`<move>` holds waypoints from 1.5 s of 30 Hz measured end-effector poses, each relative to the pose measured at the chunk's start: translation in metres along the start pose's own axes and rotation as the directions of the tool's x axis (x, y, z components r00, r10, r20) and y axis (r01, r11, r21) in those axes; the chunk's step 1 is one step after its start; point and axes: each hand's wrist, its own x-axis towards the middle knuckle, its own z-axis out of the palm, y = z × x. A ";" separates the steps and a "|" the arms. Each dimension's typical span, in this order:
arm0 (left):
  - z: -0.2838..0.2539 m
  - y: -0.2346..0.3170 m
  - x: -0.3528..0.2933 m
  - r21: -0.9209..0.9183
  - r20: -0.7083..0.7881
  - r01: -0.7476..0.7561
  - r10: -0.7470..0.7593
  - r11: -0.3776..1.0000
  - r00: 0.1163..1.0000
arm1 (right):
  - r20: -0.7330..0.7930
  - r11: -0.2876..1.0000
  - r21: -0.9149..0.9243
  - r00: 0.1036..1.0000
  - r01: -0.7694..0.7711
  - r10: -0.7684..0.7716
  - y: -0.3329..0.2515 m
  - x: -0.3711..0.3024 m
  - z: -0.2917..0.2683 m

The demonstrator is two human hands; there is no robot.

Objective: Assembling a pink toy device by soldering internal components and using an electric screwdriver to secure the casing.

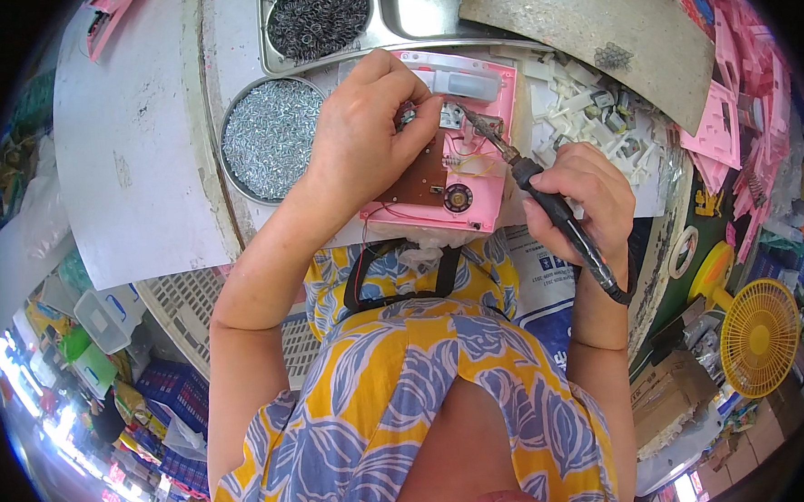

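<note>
A pink plastic housing (486,212) lies on the table in front of me, its inner side up. It carries a brown board (421,173), thin wires and a small round black part (458,198). My left hand (368,116) rests over the housing's left side with thumb and forefinger pinched together. A small shiny bit shows at those fingertips, too hidden to name. In my right hand (585,196) is a black-handled soldering iron (554,207). Its tip reaches a small metal part (450,115) near the housing's upper middle, close to my left fingertips.
A round tin (226,156) full of small screws stands left of the housing. Behind it is a steel tray (427,41) with dark springs. White plastic parts (585,105) are heaped to the right, below a worn board (590,23). Pink shells and a yellow fan (759,337) are farther right.
</note>
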 end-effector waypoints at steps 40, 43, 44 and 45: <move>0.006 0.002 -0.002 0.084 -0.031 -0.006 0.009 0.996 0.999 | 0.035 1.000 -0.016 0.999 -0.007 0.008 0.006 0.007 0.002; 0.007 0.001 -0.002 0.101 -0.046 -0.040 0.045 0.994 0.998 | 0.034 1.000 -0.020 0.999 -0.008 0.008 0.006 0.008 0.002; 0.008 0.001 -0.003 0.109 -0.049 -0.033 0.038 0.994 0.998 | 0.036 1.000 -0.023 0.999 -0.008 0.009 0.006 0.008 0.002; 0.008 0.002 -0.003 0.116 -0.051 -0.027 0.033 0.993 0.998 | 0.032 1.000 -0.022 0.999 -0.009 0.010 0.006 0.008 0.002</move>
